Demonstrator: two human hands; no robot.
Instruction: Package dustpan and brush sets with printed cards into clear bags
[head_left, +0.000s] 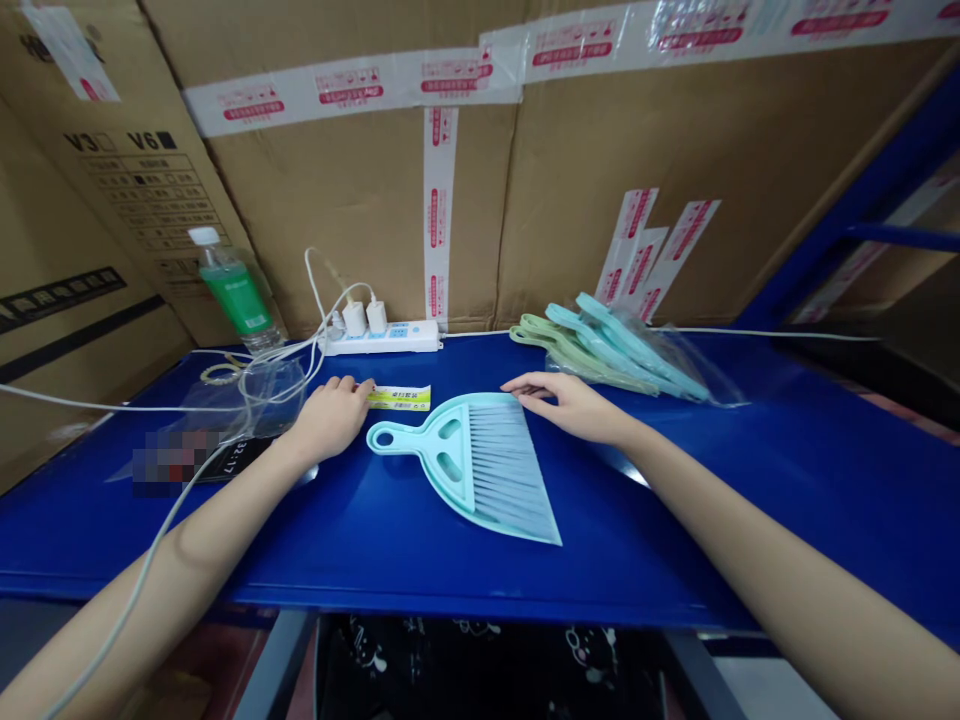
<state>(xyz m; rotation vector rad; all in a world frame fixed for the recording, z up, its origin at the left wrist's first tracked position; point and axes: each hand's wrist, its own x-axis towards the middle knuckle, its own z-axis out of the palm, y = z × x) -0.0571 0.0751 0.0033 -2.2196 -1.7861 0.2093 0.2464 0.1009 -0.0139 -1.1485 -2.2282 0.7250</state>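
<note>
A light-blue dustpan [450, 415] lies on the blue table with its handle to the left. A matching brush [506, 465] with pale bristles is nested in it. My left hand [330, 420] is left of the dustpan, its fingers curled down at the left end of a yellow and white paper label [405, 398]. Its grip on the label is partly hidden. My right hand [574, 405] lies palm down with fingers stretched out, the fingertips at the dustpan's upper right corner.
Bagged green and blue brush-and-dustpan sets [615, 345] lie at the back right. A white power strip [390, 337] with chargers and cables, a green-labelled bottle [238, 295], clear plastic bags and a phone [236, 460] are at the left. Cardboard boxes [322, 200] wall the back of the blue table [787, 460].
</note>
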